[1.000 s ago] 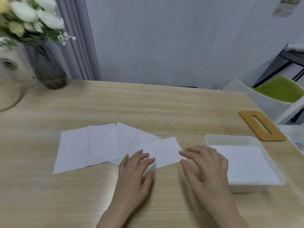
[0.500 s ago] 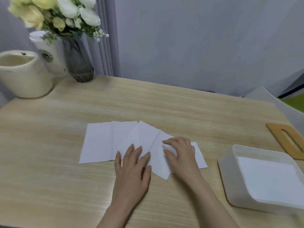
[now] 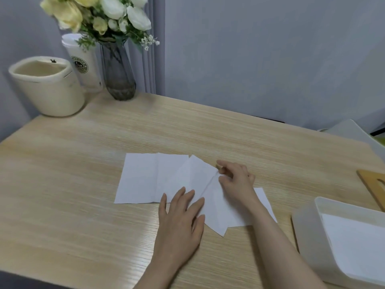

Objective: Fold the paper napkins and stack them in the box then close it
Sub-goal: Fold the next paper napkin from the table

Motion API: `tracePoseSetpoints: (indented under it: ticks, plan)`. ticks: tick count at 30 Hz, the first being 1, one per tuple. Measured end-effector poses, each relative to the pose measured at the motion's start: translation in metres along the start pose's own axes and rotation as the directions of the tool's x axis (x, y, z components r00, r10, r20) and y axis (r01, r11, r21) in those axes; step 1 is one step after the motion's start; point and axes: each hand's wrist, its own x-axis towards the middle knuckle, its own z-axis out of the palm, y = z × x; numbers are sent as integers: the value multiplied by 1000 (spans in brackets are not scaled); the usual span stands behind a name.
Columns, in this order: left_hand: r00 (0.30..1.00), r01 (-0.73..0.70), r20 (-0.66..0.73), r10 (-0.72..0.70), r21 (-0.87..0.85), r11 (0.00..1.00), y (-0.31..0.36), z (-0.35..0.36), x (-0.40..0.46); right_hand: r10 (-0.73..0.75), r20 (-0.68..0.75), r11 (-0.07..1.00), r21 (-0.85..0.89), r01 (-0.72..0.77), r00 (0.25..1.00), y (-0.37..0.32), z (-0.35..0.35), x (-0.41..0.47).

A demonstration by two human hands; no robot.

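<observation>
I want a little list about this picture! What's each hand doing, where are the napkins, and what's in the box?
left hand: lies flat, fingers straight, pressing the near edge of the napkins
right hand: fingers curled, pinching a far corner of one napkin
napkins: white, fanned out and overlapping on the table
box: white, open, at the right, with white paper inside
lid: wooden, lying on the table beyond the box
flowers: in a glass vase, far left corner

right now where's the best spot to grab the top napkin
Take the top napkin by its far corner, coming from the right, where the right hand is pinching it. It lies flat and overlapped, so only an edge lifts; the left hand pins the rest.
</observation>
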Motion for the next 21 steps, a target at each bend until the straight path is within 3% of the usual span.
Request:
tracePoseSetpoints:
  ticks: [12, 21]
  plan:
    - [1000, -7, 5, 7, 0, 1000, 1, -2, 0, -19, 145, 999, -27, 23, 989, -13, -13, 6]
    - [998, 25, -48, -29, -80, 996, 7, -1, 12, -26, -2, 982, 190, 26, 1000, -27, -42, -33]
